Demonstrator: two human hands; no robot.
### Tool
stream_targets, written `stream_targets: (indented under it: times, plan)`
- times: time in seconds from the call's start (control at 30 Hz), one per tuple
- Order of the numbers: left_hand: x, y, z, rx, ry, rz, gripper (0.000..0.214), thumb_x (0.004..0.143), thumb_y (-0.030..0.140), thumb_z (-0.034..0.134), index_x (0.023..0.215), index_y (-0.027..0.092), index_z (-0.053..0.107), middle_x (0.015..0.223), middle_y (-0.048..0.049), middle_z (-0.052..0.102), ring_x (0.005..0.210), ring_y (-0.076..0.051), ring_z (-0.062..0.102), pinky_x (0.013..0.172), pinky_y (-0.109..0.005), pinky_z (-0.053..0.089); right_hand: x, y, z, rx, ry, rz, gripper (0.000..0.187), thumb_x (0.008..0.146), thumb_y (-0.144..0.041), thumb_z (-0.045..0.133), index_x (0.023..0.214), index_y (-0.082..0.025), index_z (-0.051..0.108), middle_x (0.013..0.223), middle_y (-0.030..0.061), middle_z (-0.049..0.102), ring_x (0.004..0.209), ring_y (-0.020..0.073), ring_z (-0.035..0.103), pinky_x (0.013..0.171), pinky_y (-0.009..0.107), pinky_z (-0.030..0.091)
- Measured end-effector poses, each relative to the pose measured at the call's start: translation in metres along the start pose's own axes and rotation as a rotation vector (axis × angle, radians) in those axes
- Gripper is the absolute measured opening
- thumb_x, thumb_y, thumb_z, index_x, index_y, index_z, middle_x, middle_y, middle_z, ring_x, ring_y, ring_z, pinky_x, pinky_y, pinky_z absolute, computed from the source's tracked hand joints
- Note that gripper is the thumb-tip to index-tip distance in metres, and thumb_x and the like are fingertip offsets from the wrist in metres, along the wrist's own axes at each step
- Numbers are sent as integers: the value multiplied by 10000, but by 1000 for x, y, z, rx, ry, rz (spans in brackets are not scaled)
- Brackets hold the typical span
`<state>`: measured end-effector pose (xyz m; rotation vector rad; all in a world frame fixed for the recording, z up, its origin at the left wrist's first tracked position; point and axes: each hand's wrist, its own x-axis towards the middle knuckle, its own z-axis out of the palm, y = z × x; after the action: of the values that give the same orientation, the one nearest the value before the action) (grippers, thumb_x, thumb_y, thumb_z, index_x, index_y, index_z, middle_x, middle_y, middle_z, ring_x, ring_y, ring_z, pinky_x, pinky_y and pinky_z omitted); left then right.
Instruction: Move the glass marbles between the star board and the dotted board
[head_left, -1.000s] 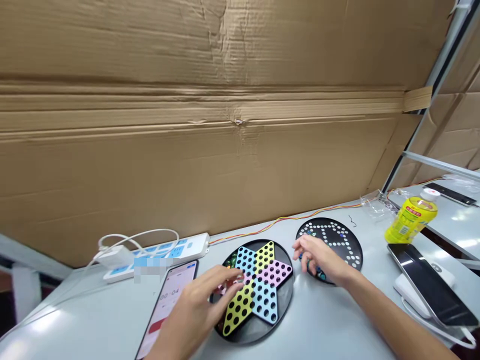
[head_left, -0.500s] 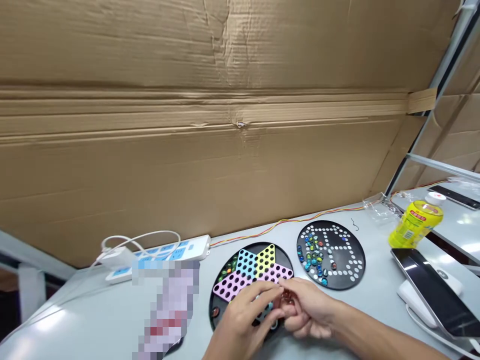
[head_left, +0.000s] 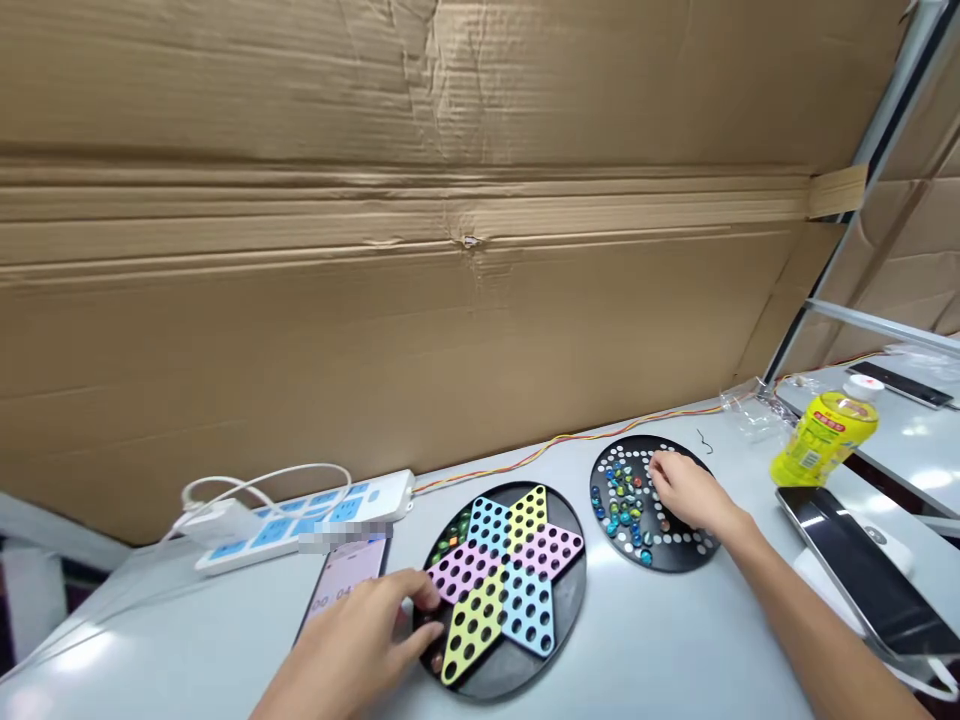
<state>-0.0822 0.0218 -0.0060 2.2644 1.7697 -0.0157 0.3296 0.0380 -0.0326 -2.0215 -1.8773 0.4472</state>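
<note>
**Q:** Grip?

**A:** Right hand (head_left: 690, 492) bunched over the black marble disc (head_left: 660, 560), fingertips (head_left: 654, 468) down beside the marbles (head_left: 619, 500); can't tell if pinching. Left hand (head_left: 352, 640) curled at the lower left edge of the star board; can't tell there either.

**Q:** Board?

**A:** Round Chinese checkers board (head_left: 574, 610), bottom centre, long axis lower left to upper right, yellow points at both ends. Phone (head_left: 345, 570) just left, partly under the left hand; power strip (head_left: 300, 525) behind.

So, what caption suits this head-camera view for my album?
Left hand at a Chinese checkers board, right hand over marbles.
</note>
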Motion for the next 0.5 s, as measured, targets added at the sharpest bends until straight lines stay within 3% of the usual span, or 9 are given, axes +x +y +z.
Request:
stream_targets:
  times: [0.17, 0.3, 0.5]
  plan:
    - [-2, 7, 1, -30, -56, -40, 228, 727, 295, 604, 904, 313, 747, 911, 7, 753, 828, -228, 692, 704, -276, 452, -1, -3, 0, 10, 17, 21, 247, 986, -276, 355, 815, -216, 523, 892, 75, 672, 864, 217, 604, 717, 301, 355]
    - [-3, 19, -5, -48, -112, -63, 225, 730, 225, 551, 806, 317, 741, 850, 22, 750, 802, -215, 691, 686, -271, 435, -2, -8, -7, 70, 57, 48, 287, 1005, -342, 321, 799, -227, 485, 828, 49, 660, 812, 209, 602, 683, 298, 340]
    - [-5, 16, -5, -159, -160, 51, 214, 800, 288, 535, 775, 295, 747, 888, 0, 757, 828, -198, 679, 709, -254, 448, -3, -14, -11, 153, 111, 60, 348, 1007, -413, 305, 729, -234, 414, 722, 13, 616, 721, 193, 583, 660, 294, 341]
